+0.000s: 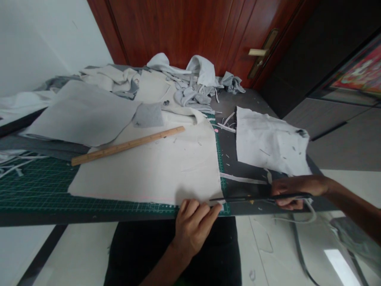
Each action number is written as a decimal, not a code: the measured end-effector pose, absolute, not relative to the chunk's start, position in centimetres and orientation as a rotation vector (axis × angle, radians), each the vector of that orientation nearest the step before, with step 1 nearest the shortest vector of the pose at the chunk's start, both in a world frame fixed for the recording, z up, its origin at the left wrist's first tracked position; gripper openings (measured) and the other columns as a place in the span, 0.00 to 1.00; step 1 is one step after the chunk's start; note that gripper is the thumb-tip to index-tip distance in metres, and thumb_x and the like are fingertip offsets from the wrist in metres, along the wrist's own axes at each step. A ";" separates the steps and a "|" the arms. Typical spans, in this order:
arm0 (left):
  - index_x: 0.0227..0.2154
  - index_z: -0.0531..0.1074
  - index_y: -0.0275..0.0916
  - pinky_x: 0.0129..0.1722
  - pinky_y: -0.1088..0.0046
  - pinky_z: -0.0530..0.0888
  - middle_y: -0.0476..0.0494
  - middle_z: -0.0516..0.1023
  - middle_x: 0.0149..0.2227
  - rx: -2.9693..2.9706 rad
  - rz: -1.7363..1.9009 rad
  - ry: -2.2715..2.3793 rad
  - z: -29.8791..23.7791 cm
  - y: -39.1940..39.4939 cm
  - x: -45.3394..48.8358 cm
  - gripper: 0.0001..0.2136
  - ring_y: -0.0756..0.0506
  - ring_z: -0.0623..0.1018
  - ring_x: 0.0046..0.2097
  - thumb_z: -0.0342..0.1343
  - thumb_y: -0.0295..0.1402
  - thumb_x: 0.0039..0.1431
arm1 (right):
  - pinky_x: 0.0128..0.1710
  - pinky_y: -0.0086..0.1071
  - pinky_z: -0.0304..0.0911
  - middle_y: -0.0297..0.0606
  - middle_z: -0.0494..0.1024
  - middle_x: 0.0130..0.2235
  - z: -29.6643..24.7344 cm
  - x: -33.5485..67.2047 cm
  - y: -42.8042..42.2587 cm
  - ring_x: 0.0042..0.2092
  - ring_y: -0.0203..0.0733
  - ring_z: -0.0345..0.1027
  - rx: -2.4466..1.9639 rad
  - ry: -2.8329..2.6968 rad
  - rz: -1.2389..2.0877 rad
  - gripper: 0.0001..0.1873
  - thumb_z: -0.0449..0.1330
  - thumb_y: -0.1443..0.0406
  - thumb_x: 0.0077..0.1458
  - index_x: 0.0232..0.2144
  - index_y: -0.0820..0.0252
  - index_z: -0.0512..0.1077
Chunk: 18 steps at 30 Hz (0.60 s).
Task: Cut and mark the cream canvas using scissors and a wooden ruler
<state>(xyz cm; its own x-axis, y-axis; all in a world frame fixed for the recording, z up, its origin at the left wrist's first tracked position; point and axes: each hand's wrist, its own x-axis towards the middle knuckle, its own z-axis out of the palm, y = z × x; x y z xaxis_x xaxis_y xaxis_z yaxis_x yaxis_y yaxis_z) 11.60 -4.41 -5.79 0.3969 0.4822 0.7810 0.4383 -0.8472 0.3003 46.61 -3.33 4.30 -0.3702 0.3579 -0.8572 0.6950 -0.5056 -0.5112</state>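
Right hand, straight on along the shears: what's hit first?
The edge of the cream cloth: the black-handled shears in the right hand reach over it. The left hand lies just beyond, near that line, though depth is hard to judge.

You've got soft, even light here, with glare on the floor tiles (339,267) right of the cutting mat (38,186). Edges bow a bit, though.

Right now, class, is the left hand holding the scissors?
No, the left hand rests on the near edge of the cream fabric, while the right hand grips the scissors.
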 end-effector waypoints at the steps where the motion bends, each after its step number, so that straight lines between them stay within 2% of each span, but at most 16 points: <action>1: 0.44 0.81 0.37 0.35 0.64 0.57 0.49 0.72 0.25 2.584 1.473 0.850 -5.8 -4.4 11.6 0.07 0.46 0.63 0.33 0.60 0.24 0.67 | 0.20 0.23 0.47 0.29 0.63 0.21 4.3 46.6 -3.4 0.22 0.27 0.53 1.599 1.408 -1.967 0.36 0.67 0.34 0.43 0.22 0.60 0.66; 7: 0.43 0.81 0.37 0.35 0.64 0.56 0.50 0.70 0.22 2.594 1.474 0.856 -5.8 -4.2 11.6 0.07 0.47 0.62 0.32 0.60 0.23 0.68 | 0.20 0.24 0.45 0.25 0.58 0.18 4.0 46.1 -3.2 0.20 0.26 0.48 1.435 1.509 -1.998 0.35 0.64 0.37 0.53 0.19 0.58 0.60; 13: 0.45 0.81 0.37 0.35 0.64 0.57 0.51 0.72 0.23 2.587 1.463 0.818 -5.9 -4.2 11.4 0.08 0.47 0.63 0.32 0.62 0.23 0.66 | 0.22 0.25 0.49 0.26 0.61 0.21 4.0 44.9 -2.5 0.22 0.27 0.53 1.408 1.473 -1.994 0.34 0.65 0.37 0.51 0.20 0.59 0.61; 18: 0.45 0.82 0.37 0.35 0.64 0.57 0.51 0.72 0.22 2.585 1.478 0.814 -6.0 -4.2 11.4 0.08 0.47 0.64 0.31 0.62 0.23 0.66 | 0.23 0.25 0.50 0.26 0.61 0.21 4.4 44.5 -2.2 0.23 0.27 0.55 1.364 1.520 -1.999 0.33 0.65 0.39 0.54 0.21 0.59 0.61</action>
